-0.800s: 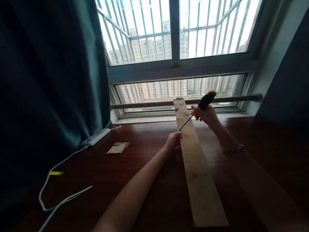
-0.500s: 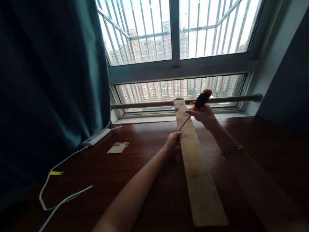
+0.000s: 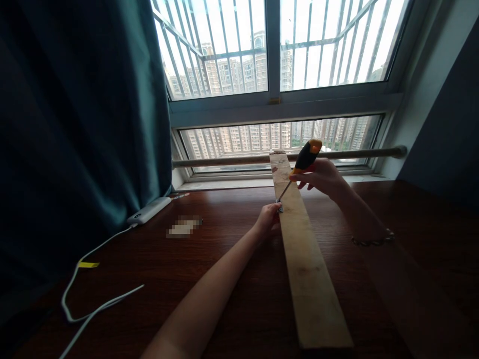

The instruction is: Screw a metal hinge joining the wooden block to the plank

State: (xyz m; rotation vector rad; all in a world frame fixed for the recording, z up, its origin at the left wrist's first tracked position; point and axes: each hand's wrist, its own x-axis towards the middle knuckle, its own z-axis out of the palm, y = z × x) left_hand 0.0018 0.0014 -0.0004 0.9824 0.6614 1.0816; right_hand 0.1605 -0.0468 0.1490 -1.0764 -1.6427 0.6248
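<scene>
A long wooden board (image 3: 305,259) runs away from me across the dark table. At its left edge, my left hand (image 3: 267,218) pinches a small metal piece (image 3: 280,208), whose exact kind is too small to make out. In my right hand (image 3: 318,177) is a screwdriver (image 3: 307,155) with a black and orange handle, tilted to the right over the board. The fingers close round the lower part of the handle. Its shaft slants down to the left, with the tip at the metal piece near my left thumb.
On the left of the table (image 3: 224,259) lie a white power strip (image 3: 149,210) and its white cable (image 3: 67,294) with a yellow tag (image 3: 89,265). A pixelated pale patch (image 3: 183,227) lies nearer the middle. A curtain (image 3: 123,99), a rail (image 3: 232,161) and a barred window stand behind.
My right hand has turned and shifted on the screwdriver, and the handle's top has swung a little to the left. My left hand stays at the board's edge.
</scene>
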